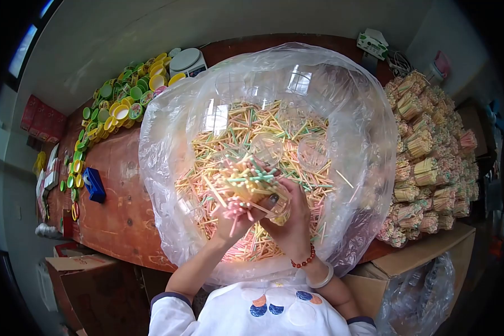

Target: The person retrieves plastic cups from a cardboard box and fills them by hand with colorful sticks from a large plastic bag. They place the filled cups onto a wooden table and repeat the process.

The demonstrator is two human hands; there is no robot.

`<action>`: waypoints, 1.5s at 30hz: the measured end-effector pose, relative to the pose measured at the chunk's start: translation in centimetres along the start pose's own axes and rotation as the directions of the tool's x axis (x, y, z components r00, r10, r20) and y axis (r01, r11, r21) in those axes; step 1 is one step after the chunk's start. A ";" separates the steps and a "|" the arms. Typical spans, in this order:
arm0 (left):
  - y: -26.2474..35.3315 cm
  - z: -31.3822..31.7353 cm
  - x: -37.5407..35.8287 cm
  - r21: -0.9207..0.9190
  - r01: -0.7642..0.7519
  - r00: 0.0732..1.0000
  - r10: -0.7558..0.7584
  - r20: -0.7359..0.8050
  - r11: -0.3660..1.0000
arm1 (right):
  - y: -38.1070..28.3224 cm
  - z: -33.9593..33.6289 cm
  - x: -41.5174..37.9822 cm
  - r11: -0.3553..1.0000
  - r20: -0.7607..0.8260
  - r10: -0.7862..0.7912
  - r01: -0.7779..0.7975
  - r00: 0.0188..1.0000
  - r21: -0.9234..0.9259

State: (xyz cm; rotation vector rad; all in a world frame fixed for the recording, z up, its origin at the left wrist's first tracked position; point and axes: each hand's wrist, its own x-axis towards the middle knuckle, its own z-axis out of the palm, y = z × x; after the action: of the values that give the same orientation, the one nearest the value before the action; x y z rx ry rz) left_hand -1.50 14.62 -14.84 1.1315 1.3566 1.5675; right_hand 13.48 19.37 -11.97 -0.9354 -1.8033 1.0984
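Observation:
Over a large clear plastic bag (162, 140) full of loose pastel sticks (246, 120), both my hands hold a thick bunch of the same sticks (251, 180). The sticks are thin, in pink, yellow and mint green. My left hand (232, 223) is closed around the lower left of the bunch, where pink ends poke out. On the other side, my right hand (294, 210) curls round a clear plastic cup (281, 208) against the bunch. How far the sticks sit inside this cup is partly hidden by my fingers. Other clear cups (313, 152) lie on the loose sticks.
Bundled sticks (425, 168) are piled high at the right. Yellow and green lids (120, 112) cover the left rear of the red-brown table (126, 196), near a white scale (187, 60) and a blue tape dispenser (94, 185). Cardboard boxes (101, 285) stand below the front edge.

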 end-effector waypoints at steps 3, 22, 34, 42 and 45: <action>-1.6 0.3 -0.2 0.347 -0.184 0.983 0.171 0.068 0.919 | 0.5 0.3 -0.3 1.000 -0.021 0.013 -0.013 1.000 -0.004; 7.2 -0.2 3.8 0.298 -0.310 0.920 0.206 0.332 0.903 | -0.3 -1.2 0.8 0.965 0.260 -0.248 0.262 0.933 -0.016; 6.7 0.3 3.1 -0.115 -0.085 0.978 0.105 0.178 0.990 | -1.3 -0.4 1.1 0.998 0.070 0.010 -0.015 0.998 0.068; 6.5 -1.0 2.8 0.250 -0.257 0.955 0.205 0.216 0.933 | -1.0 0.3 0.6 0.981 0.017 0.123 -0.124 0.992 0.150; 6.8 -0.3 2.0 0.414 -0.310 0.944 0.227 0.238 0.856 | 0.1 0.3 0.0 1.000 0.004 -0.019 0.019 1.000 -0.016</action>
State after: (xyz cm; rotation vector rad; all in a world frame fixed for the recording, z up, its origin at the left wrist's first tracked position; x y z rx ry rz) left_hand -2.41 15.45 -7.82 1.7710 1.5263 1.3246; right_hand 13.24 19.36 -12.14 -0.9242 -1.8229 1.0762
